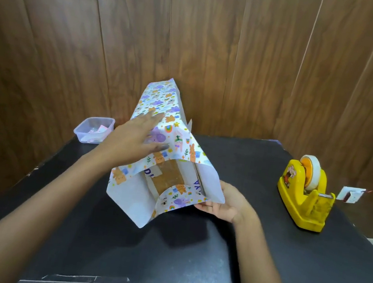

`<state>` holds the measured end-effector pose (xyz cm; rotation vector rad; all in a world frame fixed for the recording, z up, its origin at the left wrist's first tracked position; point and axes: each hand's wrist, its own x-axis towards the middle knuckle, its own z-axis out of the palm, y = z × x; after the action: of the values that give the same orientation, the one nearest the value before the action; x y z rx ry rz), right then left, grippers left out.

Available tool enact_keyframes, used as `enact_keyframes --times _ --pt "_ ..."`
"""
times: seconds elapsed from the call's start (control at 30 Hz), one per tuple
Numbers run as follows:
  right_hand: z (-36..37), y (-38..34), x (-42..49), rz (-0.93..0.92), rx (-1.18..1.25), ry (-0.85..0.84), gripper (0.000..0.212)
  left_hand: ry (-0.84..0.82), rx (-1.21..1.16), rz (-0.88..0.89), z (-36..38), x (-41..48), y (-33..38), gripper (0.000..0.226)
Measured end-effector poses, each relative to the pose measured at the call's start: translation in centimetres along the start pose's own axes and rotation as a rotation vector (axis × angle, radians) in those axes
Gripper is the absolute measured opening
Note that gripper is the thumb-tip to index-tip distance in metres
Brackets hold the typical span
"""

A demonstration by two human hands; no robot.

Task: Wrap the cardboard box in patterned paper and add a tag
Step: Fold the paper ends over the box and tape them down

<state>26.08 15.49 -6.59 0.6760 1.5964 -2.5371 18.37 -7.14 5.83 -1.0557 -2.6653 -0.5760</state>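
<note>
Head view: the left hand [131, 142] lies flat on the sloping top of the paper [180, 140], fingers straight and spread, pressing the sheet down onto what it covers. The right hand [227, 203] is at the near right corner of the sheet, with its fingers curled under the loose white flap and gripping its edge.

The paper has a cartoon print outside and is white inside. It covers the box [169, 176] along the top and both sides, and stands up in a peak at the far end. The near end gapes open. Brown cardboard shows there, with a strip of tape and some blue letters, and a printed flap curls up across the bottom of the opening. The box stands on the black table [211, 255], about mid-table and a little to the left, tilted with its far end toward the wall [219, 48] of wood panels.

At the far left corner of the table sits a clear plastic tub [84, 133] with no lid. It holds a few small pink and white slips [99, 131], too small to make out.

Well apart on the right stands a yellow dispenser [298, 203] carrying a tape roll [312, 171]. Just beyond its cutter end is a small white tag [350, 194], with a red-and-white string running up and off to the right.
</note>
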Motion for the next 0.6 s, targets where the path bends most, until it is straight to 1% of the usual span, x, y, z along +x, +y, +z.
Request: enact_keyframes --times 0.07,0.13,0.2,0.27,0.3,0.37,0.5,0.6 --pt "0.3 -0.9 -0.3 -0.034 0.003 0.013 0.033 0.037 -0.120 -0.018 0.0 -0.7 -1.4 0.071" --pt "0.2 -2.8 -1.7 -0.121 -0.022 0.027 0.034 0.121 -0.254 0.007 0.3 -1.5 -1.8 0.069" --pt "-0.2 -5.5 -3.7 -0.236 -0.098 0.062 0.031 0.161 -0.475 0.002 1.0 -2.2 -1.3 0.066" --pt "-1.0 -8.1 -5.6 -0.335 -0.187 0.095 0.027 0.158 -0.687 -0.016 2.7 -2.8 -0.8 0.064" --pt "-1.3 -9.0 -6.2 -0.365 -0.224 0.112 0.025 0.157 -0.768 -0.042 3.8 -3.0 -0.7 0.067" --pt "-1.7 -9.9 -7.0 -0.370 -0.281 0.137 0.024 0.154 -0.878 -0.113 6.2 -3.2 -0.7 0.073" --pt "-1.8 -8.3 -5.7 -0.349 -0.314 0.159 0.018 0.124 -0.951 -0.242 9.6 -4.0 -1.4 0.059" --pt "-1.6 -6.6 -4.6 -0.321 -0.302 0.162 0.019 0.072 -1.090 -0.385 9.6 -4.6 -1.5 0.056"
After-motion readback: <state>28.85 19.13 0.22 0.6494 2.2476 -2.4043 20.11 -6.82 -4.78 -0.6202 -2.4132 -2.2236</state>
